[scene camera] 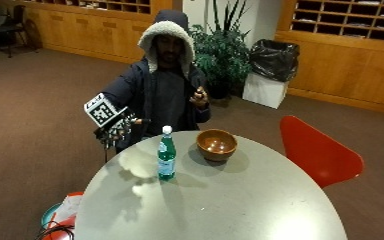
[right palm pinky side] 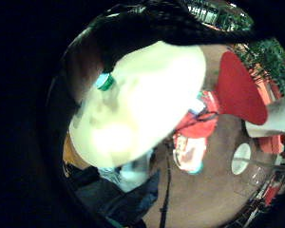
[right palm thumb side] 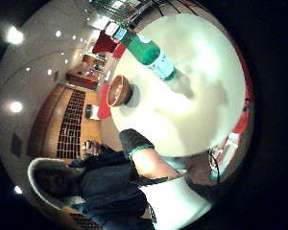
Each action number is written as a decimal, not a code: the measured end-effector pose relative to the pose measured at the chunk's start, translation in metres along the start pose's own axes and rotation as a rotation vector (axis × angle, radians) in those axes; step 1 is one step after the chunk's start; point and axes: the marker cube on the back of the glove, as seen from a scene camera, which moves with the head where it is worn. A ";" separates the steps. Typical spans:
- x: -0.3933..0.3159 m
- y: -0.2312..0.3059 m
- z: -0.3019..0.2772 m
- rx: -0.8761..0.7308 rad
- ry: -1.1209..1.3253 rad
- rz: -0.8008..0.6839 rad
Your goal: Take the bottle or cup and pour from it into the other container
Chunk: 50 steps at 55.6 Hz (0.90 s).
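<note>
In the outside view a green plastic bottle (scene camera: 166, 156) with a white cap stands upright on the round white table (scene camera: 245, 205). A brown wooden bowl (scene camera: 216, 144) sits just to its right, nearer the person. My gloved right hand (scene camera: 117, 131) hovers in the air to the left of the bottle, above the table's edge, with its fingers relaxed and holding nothing. The thumb side palm view looks down on the bottle (right palm thumb side: 153, 55), the bowl (right palm thumb side: 119, 91) and the table (right palm thumb side: 201, 110). The little finger side palm view catches the bottle's top (right palm pinky side: 105, 82) on the table (right palm pinky side: 152, 95).
A red chair (scene camera: 317, 150) stands at the table's right side. A red bag (scene camera: 65, 210) and cables lie on the floor at the table's left. A plant (scene camera: 222, 50) and a bin with a black liner (scene camera: 270, 70) stand behind the person, whose bare hand (scene camera: 199, 96) is raised at the chest.
</note>
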 end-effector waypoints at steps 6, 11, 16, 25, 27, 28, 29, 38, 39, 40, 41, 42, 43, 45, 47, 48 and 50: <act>-0.002 -0.034 0.030 -0.009 -0.116 0.005; -0.007 -0.061 0.057 -0.035 -0.215 0.027; -0.014 -0.087 0.080 -0.049 -0.307 0.001; -0.033 -0.122 0.106 -0.076 -0.488 -0.031; -0.037 -0.126 0.112 -0.058 -0.530 -0.045; -0.038 -0.128 0.115 -0.049 -0.552 -0.053; -0.040 -0.129 0.117 -0.041 -0.574 -0.060; -0.052 -0.144 0.130 0.018 -0.735 -0.077; -0.053 -0.145 0.131 0.025 -0.745 -0.077; -0.054 -0.146 0.131 0.033 -0.753 -0.075; -0.055 -0.146 0.131 0.043 -0.760 -0.073; -0.056 -0.147 0.132 0.053 -0.766 -0.074; -0.057 -0.148 0.132 0.063 -0.772 -0.076; -0.058 -0.149 0.133 0.081 -0.785 -0.083; -0.059 -0.149 0.134 0.092 -0.794 -0.091; -0.059 -0.149 0.134 0.096 -0.797 -0.093; -0.060 -0.151 0.134 0.103 -0.802 -0.092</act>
